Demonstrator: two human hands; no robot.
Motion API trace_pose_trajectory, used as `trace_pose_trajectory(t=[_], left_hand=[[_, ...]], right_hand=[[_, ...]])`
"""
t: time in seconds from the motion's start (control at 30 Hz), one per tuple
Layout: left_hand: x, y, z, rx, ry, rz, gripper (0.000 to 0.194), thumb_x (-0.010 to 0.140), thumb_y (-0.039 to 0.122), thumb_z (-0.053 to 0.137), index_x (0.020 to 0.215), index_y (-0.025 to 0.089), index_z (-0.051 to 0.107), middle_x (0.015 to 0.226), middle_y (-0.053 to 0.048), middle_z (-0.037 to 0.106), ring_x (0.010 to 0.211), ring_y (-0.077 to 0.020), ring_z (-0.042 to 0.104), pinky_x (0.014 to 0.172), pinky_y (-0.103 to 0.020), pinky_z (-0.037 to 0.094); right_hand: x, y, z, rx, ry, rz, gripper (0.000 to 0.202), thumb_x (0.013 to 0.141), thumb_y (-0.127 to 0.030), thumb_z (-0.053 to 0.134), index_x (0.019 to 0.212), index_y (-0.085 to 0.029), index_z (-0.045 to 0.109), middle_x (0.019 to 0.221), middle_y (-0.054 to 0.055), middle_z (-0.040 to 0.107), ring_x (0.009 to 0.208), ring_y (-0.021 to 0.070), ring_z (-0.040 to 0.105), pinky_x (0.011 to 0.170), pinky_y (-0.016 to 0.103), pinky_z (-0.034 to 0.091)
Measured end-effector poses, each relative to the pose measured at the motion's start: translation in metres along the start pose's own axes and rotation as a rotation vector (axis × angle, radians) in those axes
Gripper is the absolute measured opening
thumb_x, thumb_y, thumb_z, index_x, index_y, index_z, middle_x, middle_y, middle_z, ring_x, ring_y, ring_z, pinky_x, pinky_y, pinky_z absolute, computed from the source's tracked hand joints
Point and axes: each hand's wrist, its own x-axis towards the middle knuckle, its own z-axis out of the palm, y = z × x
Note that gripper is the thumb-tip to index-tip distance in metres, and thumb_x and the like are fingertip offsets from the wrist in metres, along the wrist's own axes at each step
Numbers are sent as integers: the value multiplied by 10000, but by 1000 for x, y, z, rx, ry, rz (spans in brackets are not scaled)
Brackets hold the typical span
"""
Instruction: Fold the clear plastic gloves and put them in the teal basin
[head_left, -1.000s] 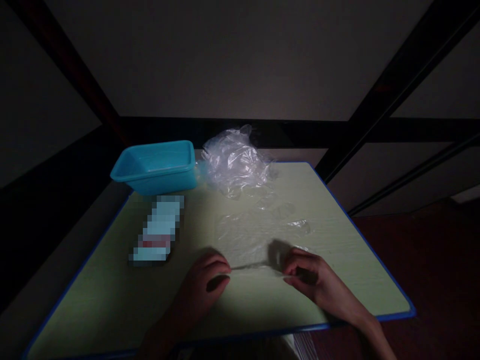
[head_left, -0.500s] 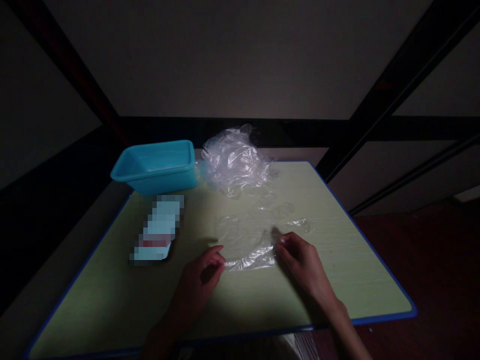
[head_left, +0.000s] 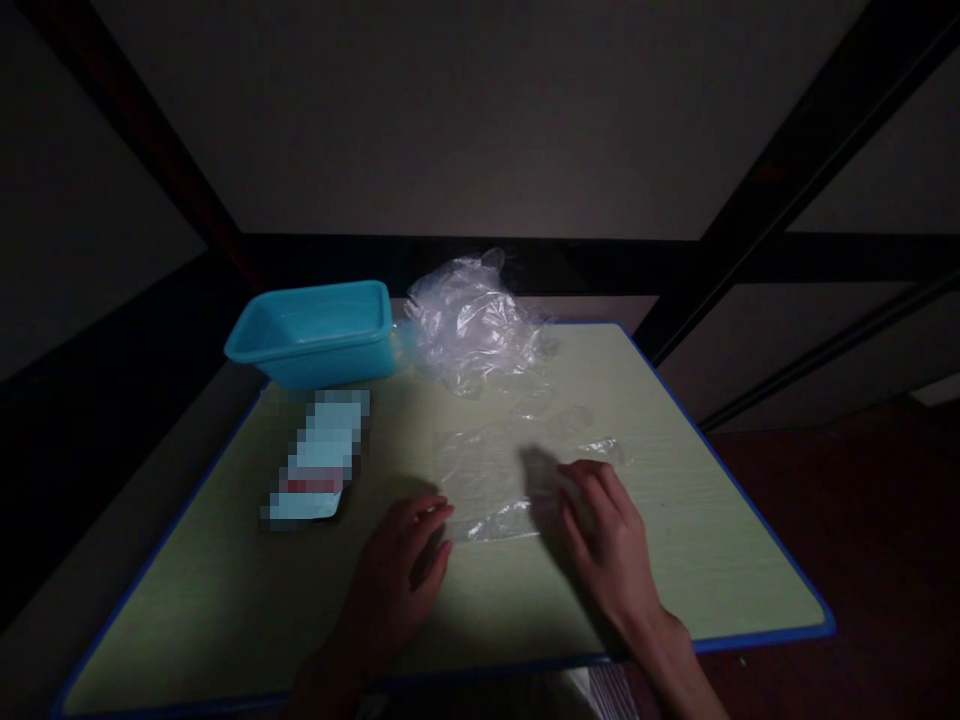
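Note:
A clear disposable plastic glove (head_left: 487, 475) lies flat on the table, its finger shapes pointing away from me and its thumb out to the right. At the lower left corner of its cuff is my left hand (head_left: 397, 570), thumb and fingers apart and nothing held. My right hand (head_left: 611, 540) hovers over or rests by the glove's right side, fingers curved but parted; whether a fingertip touches the film I cannot tell. Behind the glove rises a crumpled heap of clear plastic gloves (head_left: 476, 320).
A blue plastic basin (head_left: 330, 355) stands at the table's back left. In front of it lies a phone (head_left: 322, 455) with a blurred-out screen. The pale table (head_left: 712, 570) has a blue edge, and a dark-framed wall panel (head_left: 480, 120) stands behind it.
Both hands have released the glove's cuff and their fingers have parted. My right hand has lifted slightly; the cuff now lies flatter on the table.

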Motion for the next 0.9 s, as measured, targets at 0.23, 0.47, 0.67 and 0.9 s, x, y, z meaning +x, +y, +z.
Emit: trace_pose_trajectory(t=[0.23,0.47,0.67,0.9], left_hand=[[0,10,9,171,-365,345,648,851,392,530,1370,65,322,1413,-180,397,1320,-274,333,1040,-433,351],[0,8,10,214,-489,303,753,821,533,521,1387,87,304,1450,-181,330,1343,-277,286,1086,-435,262],[2,10,8,217,-523,288,792,812,521,547,1406,82,262,1474,-178,273,1355,-272,257,1089,-428,254],[1,9,9,237,-581,261,823,823,533,522,1439,117,172,1496,-146,217,1371,-256,212,1102,-414,231]], right_hand=[[-5,-24,22,-119,-321,-240,481,931,-249,349,1397,-128,352,1432,134,383,1314,260,352,1049,487,352],[-9,-13,37,-247,-349,-206,579,940,-417,342,1404,-72,318,1441,194,322,1345,279,263,1065,497,317],[-9,-4,28,-297,-365,-175,724,900,-559,335,1403,-38,305,1450,207,288,1354,305,232,1064,516,302],[-13,21,16,-386,-324,-112,754,896,-608,263,1435,-81,236,1466,161,276,1362,283,207,1062,504,300]])
